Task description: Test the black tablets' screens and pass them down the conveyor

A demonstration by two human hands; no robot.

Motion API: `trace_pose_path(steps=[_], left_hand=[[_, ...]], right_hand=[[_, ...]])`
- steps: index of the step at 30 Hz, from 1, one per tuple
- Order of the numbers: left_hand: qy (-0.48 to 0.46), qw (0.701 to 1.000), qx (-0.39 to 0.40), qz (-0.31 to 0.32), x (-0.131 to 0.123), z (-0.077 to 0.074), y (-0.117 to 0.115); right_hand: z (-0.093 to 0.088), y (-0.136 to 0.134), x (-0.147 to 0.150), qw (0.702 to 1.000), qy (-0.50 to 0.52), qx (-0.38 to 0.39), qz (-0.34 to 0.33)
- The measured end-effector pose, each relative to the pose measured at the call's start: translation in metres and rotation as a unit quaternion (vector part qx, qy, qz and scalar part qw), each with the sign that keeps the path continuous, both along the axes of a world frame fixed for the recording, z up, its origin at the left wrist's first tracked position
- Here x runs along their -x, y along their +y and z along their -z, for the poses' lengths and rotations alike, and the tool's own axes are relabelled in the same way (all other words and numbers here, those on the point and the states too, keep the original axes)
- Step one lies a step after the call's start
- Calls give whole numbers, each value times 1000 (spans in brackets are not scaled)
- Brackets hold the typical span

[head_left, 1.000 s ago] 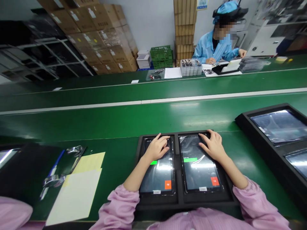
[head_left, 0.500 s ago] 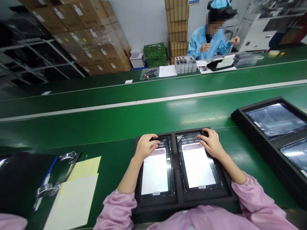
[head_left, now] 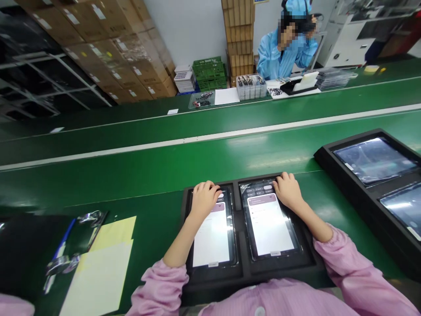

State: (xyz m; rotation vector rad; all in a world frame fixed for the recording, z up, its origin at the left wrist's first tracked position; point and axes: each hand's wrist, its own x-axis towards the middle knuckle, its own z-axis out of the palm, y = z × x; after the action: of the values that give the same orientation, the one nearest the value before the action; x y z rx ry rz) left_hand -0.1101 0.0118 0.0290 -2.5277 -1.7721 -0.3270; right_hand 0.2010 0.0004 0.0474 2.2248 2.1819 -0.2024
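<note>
In the black tray [head_left: 245, 274], my left hand [head_left: 204, 199] covers the left tablet [head_left: 212, 239], my right hand [head_left: 287, 191] the right tablet [head_left: 269, 228]; fingers curled, tips hidden, so I cannot tell any grip.

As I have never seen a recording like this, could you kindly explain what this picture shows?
There is no machine here: a person in pink sleeves works with bare hands, and the one picture comes from a camera on that person's head, looking forward and down. The left hand rests on the top of the left tablet, the right hand on the top of the right tablet; both screens glow white. Neither hand grips anything. The tablets lie side by side in a black tray on a green bench. Sheets of paper lie to the left, a second tray with wrapped screens to the right. Farther off is another person in blue.
</note>
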Motion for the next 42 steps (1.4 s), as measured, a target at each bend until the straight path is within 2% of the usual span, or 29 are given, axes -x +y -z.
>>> trace_pose_path(steps=[3,8,11,15,18,26,33,38,42], left_hand=[[29,999,28,-3,-7,-5,2],[48,998,46,20,-7,-12,6],[7,997,60,37,3,-17,7],[-80,987,126,66,24,-26,12],[-100,979,165,71,32,-30,15],[-56,981,173,74,34,-26,13],[-95,971,206,73,38,-29,14],[-99,972,204,65,30,-32,13],[-66,979,186,59,25,-23,4]], right_hand=[[-14,12,3,998,34,59,15],[-18,23,3,994,59,71,63],[-18,28,-2,990,90,81,65],[-20,34,-9,982,141,109,66],[-20,35,-11,977,168,116,55],[-17,39,-19,968,209,137,6],[-18,36,-18,979,175,109,-2],[-19,38,-21,969,210,127,-2],[-17,33,-23,973,201,111,-33]])
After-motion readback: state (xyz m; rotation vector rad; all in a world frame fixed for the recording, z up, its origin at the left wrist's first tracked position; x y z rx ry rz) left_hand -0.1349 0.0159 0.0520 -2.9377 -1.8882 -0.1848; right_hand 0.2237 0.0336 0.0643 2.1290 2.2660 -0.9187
